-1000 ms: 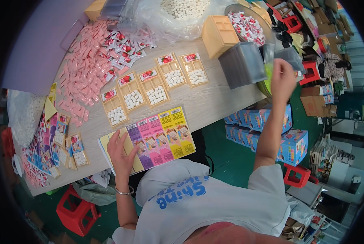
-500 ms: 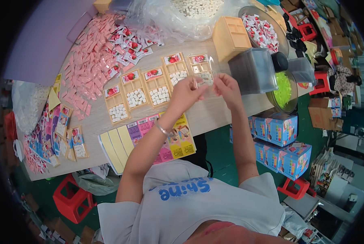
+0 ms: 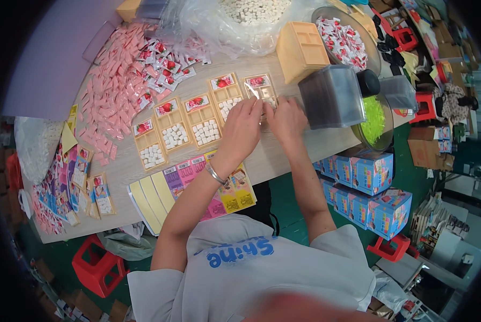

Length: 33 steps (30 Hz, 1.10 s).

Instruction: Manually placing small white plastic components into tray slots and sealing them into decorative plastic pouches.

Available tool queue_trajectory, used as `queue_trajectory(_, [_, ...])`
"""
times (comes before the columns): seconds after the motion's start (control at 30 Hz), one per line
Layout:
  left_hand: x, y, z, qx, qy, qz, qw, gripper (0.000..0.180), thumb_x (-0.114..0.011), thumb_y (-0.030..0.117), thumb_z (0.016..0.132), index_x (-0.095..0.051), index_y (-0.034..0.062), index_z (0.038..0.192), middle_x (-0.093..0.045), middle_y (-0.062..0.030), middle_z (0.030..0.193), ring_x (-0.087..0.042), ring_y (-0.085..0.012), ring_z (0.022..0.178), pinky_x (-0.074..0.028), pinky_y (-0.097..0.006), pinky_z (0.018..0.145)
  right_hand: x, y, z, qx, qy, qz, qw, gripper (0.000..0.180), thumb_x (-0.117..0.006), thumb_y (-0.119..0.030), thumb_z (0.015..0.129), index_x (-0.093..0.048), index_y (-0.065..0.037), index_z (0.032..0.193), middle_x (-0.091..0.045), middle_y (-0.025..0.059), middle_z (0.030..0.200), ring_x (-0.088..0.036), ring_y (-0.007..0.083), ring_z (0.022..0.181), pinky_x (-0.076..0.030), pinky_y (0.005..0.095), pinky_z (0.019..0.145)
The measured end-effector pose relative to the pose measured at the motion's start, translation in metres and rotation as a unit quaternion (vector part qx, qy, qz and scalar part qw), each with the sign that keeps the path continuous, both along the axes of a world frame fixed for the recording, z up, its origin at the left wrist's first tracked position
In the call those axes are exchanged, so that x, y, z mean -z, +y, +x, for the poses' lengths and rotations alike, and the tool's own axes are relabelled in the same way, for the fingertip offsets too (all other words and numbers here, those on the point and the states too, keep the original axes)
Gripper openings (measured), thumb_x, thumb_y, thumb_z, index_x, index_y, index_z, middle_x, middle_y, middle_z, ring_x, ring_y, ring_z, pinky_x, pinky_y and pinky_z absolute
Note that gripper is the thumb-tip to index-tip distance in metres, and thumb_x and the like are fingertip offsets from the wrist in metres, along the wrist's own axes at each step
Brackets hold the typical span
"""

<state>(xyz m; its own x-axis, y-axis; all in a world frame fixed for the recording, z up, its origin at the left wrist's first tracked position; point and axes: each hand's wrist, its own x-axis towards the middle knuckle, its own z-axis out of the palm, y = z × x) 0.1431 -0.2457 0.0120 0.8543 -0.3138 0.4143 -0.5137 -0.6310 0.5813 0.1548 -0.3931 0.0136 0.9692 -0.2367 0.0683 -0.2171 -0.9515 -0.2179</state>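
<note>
Working at the far end of a row of yellow compartment trays, both hands meet over the last tray (image 3: 262, 91) on the wooden desk (image 3: 283, 155). Left hand (image 3: 243, 129) lies knuckles up, fingers curled down onto the tray's near edge; grip looks pressed onto it, exact pinch cannot be told. Right hand (image 3: 287, 119) sits just beside the left, fingers bent over the tray's right side, touching it; whether anything is pinched cannot be told. Silver bracelet (image 3: 215, 174) on the left wrist.

Tray holds a red-printed sachet in its top compartment, white cubes lower down, partly hidden by the hands. Four more filled trays (image 3: 189, 123) run in a line to the left, each with white cubes and a sachet. Pile of pink packets (image 3: 111, 102) spreads across the desk's left part. Clear bag of white cubes (image 3: 251, 16) lies at the far edge. Stack of empty yellow trays (image 3: 302, 51) stands right of the bag, grey plastic box (image 3: 331, 96) just right of the hands. Round bowl with green shreds (image 3: 377, 121) sits beyond the box. Coloured printed sheets (image 3: 197, 188) lie at the near edge under the left forearm. Blue cartons (image 3: 369, 188) are stacked on the floor to the right, red stool (image 3: 98, 265) lower left.
</note>
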Motion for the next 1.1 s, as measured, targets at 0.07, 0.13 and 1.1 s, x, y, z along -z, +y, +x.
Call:
queue_trajectory(0.07, [0.006,-0.004,0.005,0.002,-0.005,0.035,0.999,0.035,-0.058,0.004,0.088,-0.062,-0.0043,0.122,-0.062,-0.0193,0.125,-0.059,-0.034,0.118,-0.045,-0.045,0.103,0.001,-0.004,0.002,0.027,0.023,0.016,0.999,0.041,-0.068,-0.043,0.091,-0.067,-0.005,0.104,-0.069,0.0197,0.1,-0.069,0.0432,0.09,-0.056,0.0533,0.075])
queue_trajectory(0.13, [0.01,-0.007,0.008,0.001,-0.01,0.071,0.997,0.035,-0.057,0.005,0.089,-0.062,-0.0049,0.122,-0.063,-0.0193,0.125,-0.059,-0.033,0.119,-0.044,-0.045,0.105,0.004,-0.006,0.003,0.051,0.046,0.032,0.997,0.041,-0.068,-0.043,0.092,-0.066,-0.005,0.107,-0.069,0.0202,0.102,-0.069,0.043,0.09,-0.056,0.0536,0.075])
queue_trajectory(1.1, [-0.029,-0.014,-0.03,0.19,0.167,-0.019,0.967,0.069,-0.064,0.04,0.098,-0.042,0.0018,0.152,-0.045,-0.0236,0.152,-0.042,-0.0399,0.143,-0.034,-0.053,0.118,-0.125,-0.148,-0.002,0.006,0.01,0.29,0.957,0.014,-0.071,-0.015,0.095,-0.074,-0.002,0.092,-0.067,-0.0016,0.075,-0.06,0.0049,0.062,-0.046,0.0209,0.056])
